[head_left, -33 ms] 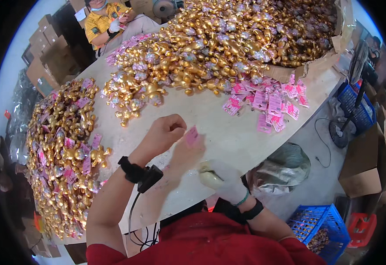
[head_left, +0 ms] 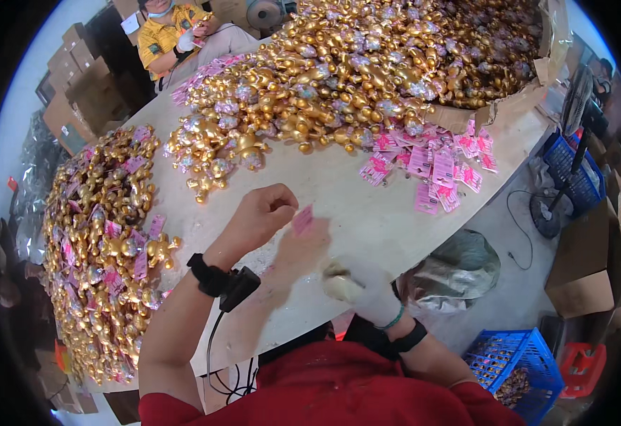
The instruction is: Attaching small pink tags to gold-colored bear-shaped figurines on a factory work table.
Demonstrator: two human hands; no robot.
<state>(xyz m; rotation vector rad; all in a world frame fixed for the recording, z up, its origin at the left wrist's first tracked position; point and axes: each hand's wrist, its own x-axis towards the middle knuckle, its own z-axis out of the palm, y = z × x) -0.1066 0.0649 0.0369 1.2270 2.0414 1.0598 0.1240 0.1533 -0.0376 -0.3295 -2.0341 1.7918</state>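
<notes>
While a pink card (head_left: 303, 221) is held at the curled fingers of the left hand (head_left: 264, 208), over the pale tabletop (head_left: 367, 206), the white-gloved right hand (head_left: 361, 285) is blurred, nearer the body; whether anything is gripped there cannot be told. Golden figures are heaped at left (head_left: 101, 263) and beyond; more pink cards (head_left: 431, 167) are piled far right.

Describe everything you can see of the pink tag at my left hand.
The pink tag is a small, flat, four-sided card that looks like paper or thin cardboard, with darker marks too blurred to make out. It is tilted beside your curled left hand, seemingly pinched near its upper edge, though the exact contact is unclear. Behind it is the pale tabletop; whether it touches that can't be told.
</notes>
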